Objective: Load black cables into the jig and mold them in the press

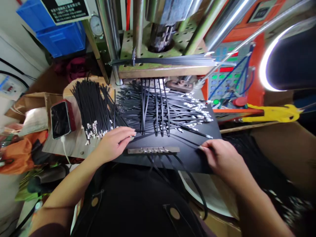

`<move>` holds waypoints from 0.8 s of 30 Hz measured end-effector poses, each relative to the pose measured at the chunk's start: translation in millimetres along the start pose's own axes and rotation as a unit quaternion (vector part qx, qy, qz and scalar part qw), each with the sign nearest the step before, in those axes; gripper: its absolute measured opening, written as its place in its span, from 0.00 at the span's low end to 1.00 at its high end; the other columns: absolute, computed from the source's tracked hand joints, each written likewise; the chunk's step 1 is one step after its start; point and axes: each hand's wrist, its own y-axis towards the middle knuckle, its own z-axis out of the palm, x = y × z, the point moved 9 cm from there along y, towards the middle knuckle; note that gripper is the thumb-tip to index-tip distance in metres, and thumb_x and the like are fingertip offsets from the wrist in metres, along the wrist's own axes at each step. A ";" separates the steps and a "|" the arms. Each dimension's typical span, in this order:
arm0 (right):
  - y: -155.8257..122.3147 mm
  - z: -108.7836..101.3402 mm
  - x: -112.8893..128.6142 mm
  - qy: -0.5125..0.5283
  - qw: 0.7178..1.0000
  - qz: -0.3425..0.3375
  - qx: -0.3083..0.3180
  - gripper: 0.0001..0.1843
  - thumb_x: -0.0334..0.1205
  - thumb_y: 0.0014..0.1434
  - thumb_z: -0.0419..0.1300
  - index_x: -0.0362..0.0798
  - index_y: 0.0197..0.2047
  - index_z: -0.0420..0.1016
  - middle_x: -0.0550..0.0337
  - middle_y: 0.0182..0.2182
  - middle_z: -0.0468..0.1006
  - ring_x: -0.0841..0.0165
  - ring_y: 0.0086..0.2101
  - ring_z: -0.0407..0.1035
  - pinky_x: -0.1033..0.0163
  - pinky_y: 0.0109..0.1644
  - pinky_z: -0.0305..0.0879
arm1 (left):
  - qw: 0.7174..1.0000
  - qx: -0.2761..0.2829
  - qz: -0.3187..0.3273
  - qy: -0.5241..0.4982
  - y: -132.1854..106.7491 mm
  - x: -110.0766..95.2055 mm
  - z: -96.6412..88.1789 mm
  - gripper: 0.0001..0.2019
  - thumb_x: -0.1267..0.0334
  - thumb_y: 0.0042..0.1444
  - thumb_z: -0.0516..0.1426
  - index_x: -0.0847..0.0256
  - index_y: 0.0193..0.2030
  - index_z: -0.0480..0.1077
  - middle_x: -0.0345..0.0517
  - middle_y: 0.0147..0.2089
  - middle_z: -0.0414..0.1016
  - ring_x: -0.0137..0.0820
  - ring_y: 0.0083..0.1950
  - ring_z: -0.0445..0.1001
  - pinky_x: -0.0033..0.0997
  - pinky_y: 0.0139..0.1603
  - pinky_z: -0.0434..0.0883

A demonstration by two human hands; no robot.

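Left hand (115,144), fingers pressed together, on black cables (158,112) above metal jig (153,150), center; right hand (222,158), fingers together, at black mat (190,154) edge, right of center.

You won't get a clean reading from anything here. The nameplate (65,10) above the blue crate carries rows of dark characters, apparently Chinese, but they're too blurred to read. The pressure gauge (96,24) has a dial whose figures are too small to make out. On the control panel (228,74), the button markings are blurred, and the red display (226,69) shows no legible digits. The small screen (259,13) at top right is unreadable too.
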 end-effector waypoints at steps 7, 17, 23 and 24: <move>55.9 -47.1 125.1 0.162 0.976 -0.131 -0.063 0.09 0.28 0.61 0.61 0.54 0.40 0.72 0.61 0.33 0.78 0.66 0.35 0.74 0.60 0.43 0.71 | 0.991 -0.041 0.124 0.036 59.6 -40.1 -19.0 0.10 0.68 0.70 0.55 0.59 0.53 0.75 0.44 0.52 0.81 0.28 0.52 0.79 0.27 0.56 0.74; 155.9 43.7 125.6 0.251 0.947 -0.102 0.174 0.09 0.40 0.65 0.59 0.50 0.41 0.80 0.58 0.38 0.84 0.67 0.38 0.78 0.63 0.44 0.73 | 0.988 0.007 0.151 -0.015 7.3 -49.9 -37.8 0.07 0.66 0.69 0.57 0.60 0.49 0.76 0.46 0.46 0.82 0.30 0.46 0.81 0.28 0.49 0.75; 297.4 94.8 29.9 0.030 0.999 0.036 0.017 0.22 0.38 0.68 0.55 0.24 0.53 0.72 0.29 0.54 0.76 0.54 0.56 0.69 0.49 0.61 0.62 | 0.990 0.052 0.048 -0.120 -26.1 -24.9 6.6 0.10 0.73 0.67 0.53 0.61 0.42 0.76 0.45 0.43 0.83 0.29 0.48 0.82 0.26 0.51 0.77; 312.2 105.3 30.7 0.029 0.999 0.017 0.013 0.21 0.35 0.69 0.52 0.21 0.54 0.70 0.27 0.55 0.74 0.55 0.57 0.68 0.47 0.62 0.59 | 0.990 0.053 0.025 -0.124 -30.4 -18.5 22.5 0.09 0.72 0.67 0.54 0.61 0.40 0.75 0.44 0.41 0.84 0.29 0.47 0.82 0.25 0.51 0.77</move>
